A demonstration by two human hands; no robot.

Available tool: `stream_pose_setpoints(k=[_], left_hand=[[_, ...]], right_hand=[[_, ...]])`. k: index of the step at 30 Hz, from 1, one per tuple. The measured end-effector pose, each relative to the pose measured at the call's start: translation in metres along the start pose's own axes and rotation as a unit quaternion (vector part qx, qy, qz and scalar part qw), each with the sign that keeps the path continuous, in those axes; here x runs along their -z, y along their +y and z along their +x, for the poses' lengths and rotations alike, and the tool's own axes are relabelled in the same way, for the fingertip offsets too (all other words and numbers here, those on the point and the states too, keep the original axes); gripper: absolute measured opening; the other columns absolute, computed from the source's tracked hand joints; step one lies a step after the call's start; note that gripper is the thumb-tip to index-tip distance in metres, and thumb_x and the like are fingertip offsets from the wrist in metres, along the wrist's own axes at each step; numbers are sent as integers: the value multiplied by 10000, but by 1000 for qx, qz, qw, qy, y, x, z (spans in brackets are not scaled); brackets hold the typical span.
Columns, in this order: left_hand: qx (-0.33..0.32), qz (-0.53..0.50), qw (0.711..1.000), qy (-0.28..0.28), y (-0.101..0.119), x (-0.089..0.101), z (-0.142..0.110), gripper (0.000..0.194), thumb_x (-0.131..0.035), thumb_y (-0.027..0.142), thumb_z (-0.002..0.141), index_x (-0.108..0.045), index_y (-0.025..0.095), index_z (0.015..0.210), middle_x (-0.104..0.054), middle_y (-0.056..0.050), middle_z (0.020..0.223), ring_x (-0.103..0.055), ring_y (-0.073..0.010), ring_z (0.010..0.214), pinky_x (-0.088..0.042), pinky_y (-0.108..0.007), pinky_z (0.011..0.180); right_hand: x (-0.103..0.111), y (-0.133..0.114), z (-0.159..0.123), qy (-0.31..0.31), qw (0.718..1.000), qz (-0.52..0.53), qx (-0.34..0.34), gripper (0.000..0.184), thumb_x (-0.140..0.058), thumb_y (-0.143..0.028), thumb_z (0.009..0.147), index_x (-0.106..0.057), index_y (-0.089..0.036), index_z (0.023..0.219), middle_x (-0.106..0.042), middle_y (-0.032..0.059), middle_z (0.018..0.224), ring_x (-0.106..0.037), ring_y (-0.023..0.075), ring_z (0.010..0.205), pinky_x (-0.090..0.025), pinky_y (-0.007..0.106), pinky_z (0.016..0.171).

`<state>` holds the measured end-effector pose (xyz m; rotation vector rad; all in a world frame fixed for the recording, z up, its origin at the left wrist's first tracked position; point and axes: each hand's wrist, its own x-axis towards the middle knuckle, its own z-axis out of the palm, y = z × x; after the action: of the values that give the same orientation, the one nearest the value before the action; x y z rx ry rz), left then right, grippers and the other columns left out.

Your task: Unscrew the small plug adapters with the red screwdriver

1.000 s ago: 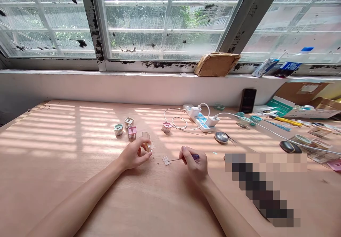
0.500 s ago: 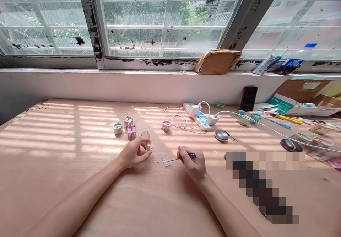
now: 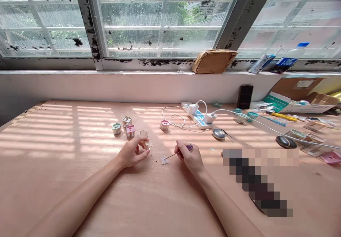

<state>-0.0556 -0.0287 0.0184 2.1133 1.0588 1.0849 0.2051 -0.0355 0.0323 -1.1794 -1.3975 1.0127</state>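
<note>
My left hand (image 3: 131, 153) is closed around a small clear box (image 3: 144, 134) with pale cream edges; its flap stands up, and my fingers hide part of it. In my right hand (image 3: 190, 156) is a thin-shafted tool with a dark purple handle (image 3: 189, 147), gripped like a pen. Its tip touches a small clear patterned piece (image 3: 164, 160) lying flat on the table. Beyond my left hand stand three small boxes: a green-topped box (image 3: 116, 128), a cream-topped box (image 3: 127, 121) and a pink-topped box (image 3: 130, 130). Another pink-topped box (image 3: 164, 125) is farther right.
A white power strip (image 3: 198, 116) with plugs and looping cables lies at the back. To the right are a round silvery object (image 3: 218, 134), a black computer mouse (image 3: 286, 142), several clear boxes and a yellow cutter (image 3: 283, 116). A dark phone (image 3: 245, 96) leans against the wall.
The tool in my right hand has tilted a little steeper, its tip still at the clear piece. My left hand keeps hold of the box. The whole view has shifted slightly.
</note>
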Motion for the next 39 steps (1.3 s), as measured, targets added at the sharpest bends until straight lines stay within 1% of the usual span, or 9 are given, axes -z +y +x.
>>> stream_pose_setpoints(k=[4, 7, 14, 20, 27, 32, 39], left_hand=[[-2, 0, 1000, 0, -1, 0, 0, 352, -666, 282, 867, -553, 222, 1195, -633, -11, 893, -548, -87, 606, -486, -197, 546], [-2, 2, 1000, -1, -1, 0, 0, 348, -665, 286, 867, -554, 223, 1191, -632, -11, 898, -548, -86, 605, -486, -197, 544], [-12, 7, 1000, -1, 0, 0, 0, 340, -663, 295, 866, -555, 216, 1179, -647, -26, 927, -582, -106, 657, -497, -207, 559], [-7, 11, 1000, -5, 2, 1, 0, 346, -658, 289, 860, -557, 214, 1182, -658, -35, 935, -608, -126, 703, -502, -216, 565], [0, 8, 1000, -7, 1, 1, 0, 353, -661, 295, 864, -556, 212, 1191, -674, -50, 981, -640, -142, 750, -520, -224, 576], [-5, 11, 1000, -10, 1, 1, 0, 349, -661, 290, 866, -554, 212, 1189, -671, -47, 975, -639, -137, 735, -515, -219, 569], [-5, 13, 1000, -3, 1, 1, 0, 339, -661, 299, 865, -558, 211, 1176, -655, -26, 918, -592, -103, 640, -508, -209, 554]], right_hand=[[0, 1, 3, -3, 995, 65, -75, 525, -669, -618, 779, -610, -157, 534, -421, -15, 383, -336, 89, 339, -241, 230, 364], [0, 3, 5, 4, 991, 97, -96, 510, -692, -604, 754, -607, -153, 532, -436, -11, 380, -327, 79, 325, -239, 218, 347], [1, 6, 7, 29, 986, 133, -96, 483, -708, -579, 743, -595, -158, 536, -439, -14, 377, -306, 71, 321, -248, 206, 331], [1, 2, 4, 35, 993, 95, -68, 524, -689, -605, 763, -585, -162, 504, -418, -9, 370, -319, 83, 336, -225, 219, 344], [0, -5, 1, 27, 999, 34, -13, 540, -645, -609, 807, -592, -168, 500, -406, -8, 385, -352, 100, 364, -232, 233, 368], [2, -3, 3, 19, 998, 41, -42, 538, -650, -603, 800, -592, -160, 501, -397, -12, 373, -334, 90, 349, -223, 230, 365], [5, 10, 8, 26, 994, 74, -76, 506, -645, -588, 799, -573, -164, 531, -406, -18, 365, -308, 86, 323, -232, 223, 336]])
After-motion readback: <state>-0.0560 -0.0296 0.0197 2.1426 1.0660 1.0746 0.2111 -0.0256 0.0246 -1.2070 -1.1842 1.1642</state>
